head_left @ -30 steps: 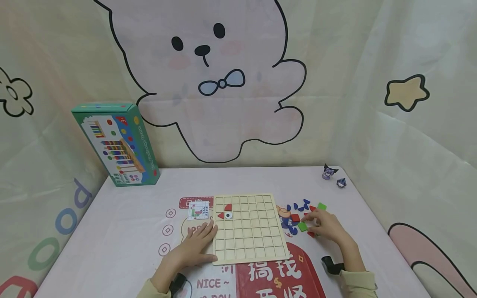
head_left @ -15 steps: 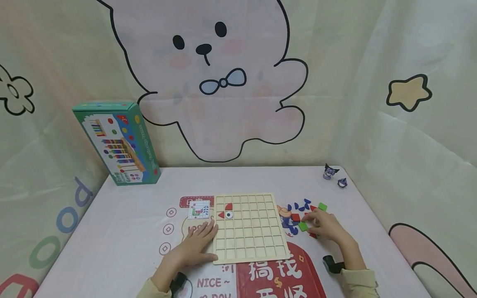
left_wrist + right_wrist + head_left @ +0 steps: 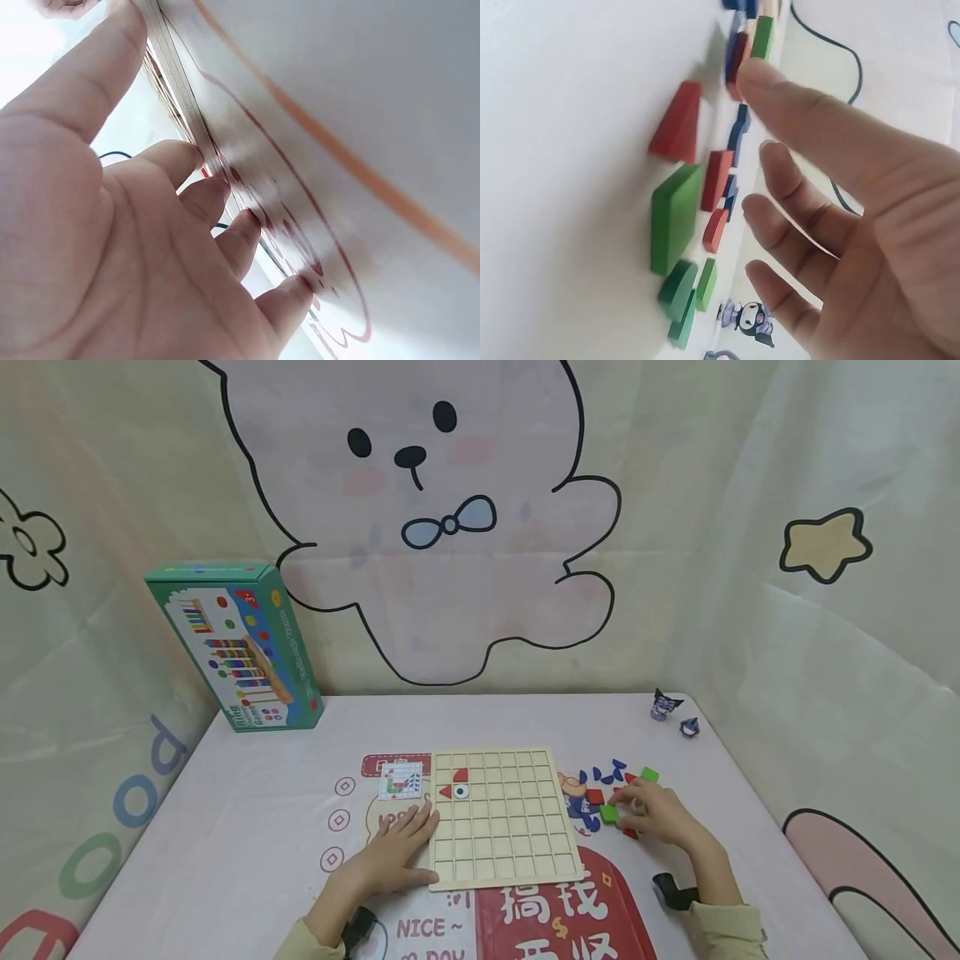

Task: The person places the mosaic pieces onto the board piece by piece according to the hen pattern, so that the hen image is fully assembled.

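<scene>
A pale wooden grid board [image 3: 510,835] lies flat, with a red quarter-round [image 3: 461,776], a red triangle [image 3: 446,792] and a white eye piece [image 3: 461,792] near its upper left. My left hand [image 3: 396,857] rests along the board's left edge, fingers spread and thumb at the lower corner. Over the loose pieces on the right is my right hand [image 3: 660,814], its fingers loosely bent and apart from the thumb. Closest to its fingertips is a green square [image 3: 609,814], with a red square [image 3: 595,797] beside it. Further red and green pieces show under it in the right wrist view.
A small pattern card [image 3: 401,781] lies left of the board. Several blue pieces [image 3: 608,777] and another green square [image 3: 650,774] are scattered at right. A green box [image 3: 240,652] stands back left; two small figurines [image 3: 663,706] stand back right.
My right hand has shifted very slightly to the right by the green square. The left hand stays at the board's edge, and the pieces on the board are the same.
</scene>
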The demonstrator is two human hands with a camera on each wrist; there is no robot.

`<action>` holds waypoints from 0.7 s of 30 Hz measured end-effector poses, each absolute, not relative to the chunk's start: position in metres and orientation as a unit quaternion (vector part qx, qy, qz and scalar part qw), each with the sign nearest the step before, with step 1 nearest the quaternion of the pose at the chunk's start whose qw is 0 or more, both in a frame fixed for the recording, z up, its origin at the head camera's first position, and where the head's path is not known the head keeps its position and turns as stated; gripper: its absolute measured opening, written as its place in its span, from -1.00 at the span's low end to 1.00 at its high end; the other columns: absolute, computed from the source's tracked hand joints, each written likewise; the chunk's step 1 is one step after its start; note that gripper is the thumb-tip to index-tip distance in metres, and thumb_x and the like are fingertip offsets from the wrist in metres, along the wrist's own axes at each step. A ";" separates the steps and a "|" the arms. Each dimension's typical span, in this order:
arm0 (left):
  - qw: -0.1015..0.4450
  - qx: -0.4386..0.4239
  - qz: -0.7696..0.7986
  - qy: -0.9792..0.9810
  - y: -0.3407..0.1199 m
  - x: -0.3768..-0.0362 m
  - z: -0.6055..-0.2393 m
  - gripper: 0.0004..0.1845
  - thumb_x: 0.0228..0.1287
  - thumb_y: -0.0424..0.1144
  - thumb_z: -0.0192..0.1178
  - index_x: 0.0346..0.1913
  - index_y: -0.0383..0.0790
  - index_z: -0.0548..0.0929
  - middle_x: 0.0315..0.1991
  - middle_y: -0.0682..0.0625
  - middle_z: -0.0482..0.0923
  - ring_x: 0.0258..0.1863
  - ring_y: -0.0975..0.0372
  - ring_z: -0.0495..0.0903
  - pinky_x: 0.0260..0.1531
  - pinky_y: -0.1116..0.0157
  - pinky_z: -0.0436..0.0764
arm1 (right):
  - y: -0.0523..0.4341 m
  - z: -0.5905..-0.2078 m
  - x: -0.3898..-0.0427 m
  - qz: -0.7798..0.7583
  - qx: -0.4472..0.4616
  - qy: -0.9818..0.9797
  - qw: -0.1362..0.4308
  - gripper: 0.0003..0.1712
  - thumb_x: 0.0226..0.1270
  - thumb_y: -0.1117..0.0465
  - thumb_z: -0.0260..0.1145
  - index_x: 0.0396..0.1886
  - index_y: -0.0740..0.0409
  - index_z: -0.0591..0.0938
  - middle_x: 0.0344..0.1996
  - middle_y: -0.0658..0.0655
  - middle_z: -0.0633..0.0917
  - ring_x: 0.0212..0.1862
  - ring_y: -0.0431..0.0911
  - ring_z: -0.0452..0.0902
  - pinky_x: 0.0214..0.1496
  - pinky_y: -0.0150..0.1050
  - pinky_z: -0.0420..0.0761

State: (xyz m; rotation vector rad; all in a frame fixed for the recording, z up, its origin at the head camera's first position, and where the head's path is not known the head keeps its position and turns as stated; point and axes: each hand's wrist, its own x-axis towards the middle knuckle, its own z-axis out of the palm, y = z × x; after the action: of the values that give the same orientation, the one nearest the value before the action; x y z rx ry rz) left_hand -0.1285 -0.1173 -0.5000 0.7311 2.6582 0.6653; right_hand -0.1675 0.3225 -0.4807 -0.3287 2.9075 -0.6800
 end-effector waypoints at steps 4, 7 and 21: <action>0.153 0.256 0.234 0.925 -0.117 -0.129 -0.500 -0.04 0.07 0.23 0.18 0.43 -0.20 0.08 0.47 -0.14 -0.09 0.44 -0.10 -0.11 0.32 -0.23 -0.16 | 0.317 -0.478 -0.166 -0.248 -0.121 0.959 0.059 -0.74 0.04 0.12 0.43 -0.22 -0.05 0.65 -0.20 0.05 0.60 -0.10 -0.01 0.48 -0.12 0.01 0.58; 0.154 0.257 0.234 0.925 -0.117 -0.129 -0.500 -0.03 0.07 0.24 0.17 0.43 -0.21 0.08 0.47 -0.15 -0.09 0.44 -0.10 -0.11 0.32 -0.23 -0.16 | 0.312 -0.476 -0.165 -0.261 -0.131 0.955 0.052 -0.75 0.05 0.10 0.43 -0.24 -0.05 0.65 -0.21 0.06 0.59 -0.08 0.03 0.50 -0.08 0.05 0.58; 0.154 0.258 0.231 0.925 -0.118 -0.129 -0.502 -0.04 0.07 0.25 0.15 0.44 -0.19 0.07 0.47 -0.13 -0.09 0.44 -0.09 -0.11 0.32 -0.23 -0.16 | 0.276 -0.472 -0.170 -0.274 -0.157 0.948 0.044 -0.71 0.00 0.07 0.47 -0.25 -0.01 0.63 -0.37 0.02 0.54 -0.28 -0.08 0.43 -0.36 -0.34 0.45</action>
State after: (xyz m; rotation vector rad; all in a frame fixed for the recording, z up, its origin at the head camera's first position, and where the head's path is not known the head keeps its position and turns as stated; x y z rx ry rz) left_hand -0.1290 -0.1176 -0.5018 0.7397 2.6527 0.6618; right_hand -0.1703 0.2759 -0.4716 -0.4782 2.8966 -0.8366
